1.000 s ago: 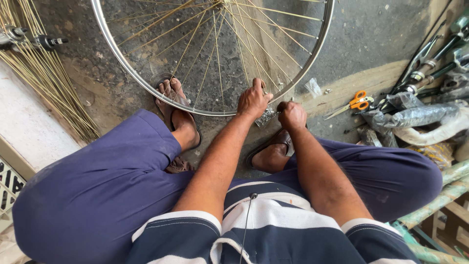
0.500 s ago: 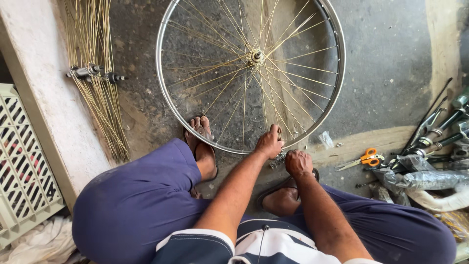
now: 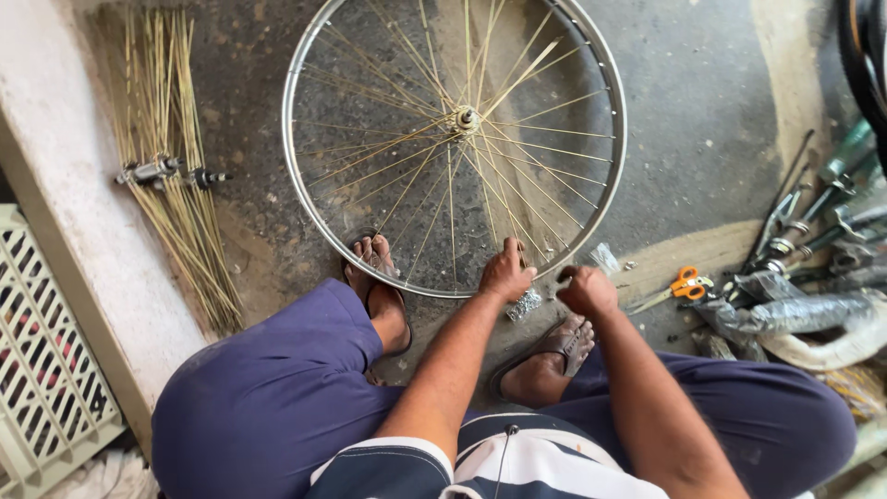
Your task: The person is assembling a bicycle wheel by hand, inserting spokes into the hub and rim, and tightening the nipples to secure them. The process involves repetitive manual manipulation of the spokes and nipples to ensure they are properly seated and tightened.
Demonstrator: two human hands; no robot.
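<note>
A spoked bicycle wheel with a silver rim (image 3: pixel 297 199) and a hub (image 3: pixel 465 118) stands on the concrete floor in front of me, its lower edge between my sandalled feet. My left hand (image 3: pixel 504 271) grips the rim's near edge with fingers curled over it. Just to the right, my right hand (image 3: pixel 586 289) is closed at the rim, pinching something small that I cannot make out. A small shiny bag (image 3: pixel 523 305) lies on the floor under my hands.
A bundle of loose golden spokes (image 3: pixel 176 176) and a spare hub axle (image 3: pixel 166 171) lie at the left. A white plastic crate (image 3: pixel 42 370) stands beyond a pale kerb. Orange-handled scissors (image 3: pixel 682 285), wrenches and tools (image 3: pixel 813 231) are piled at the right.
The view has tilted upward and shifted, showing the whole wheel and its hub. My hands stay at the rim's lower edge, the right one slightly apart from the left.
</note>
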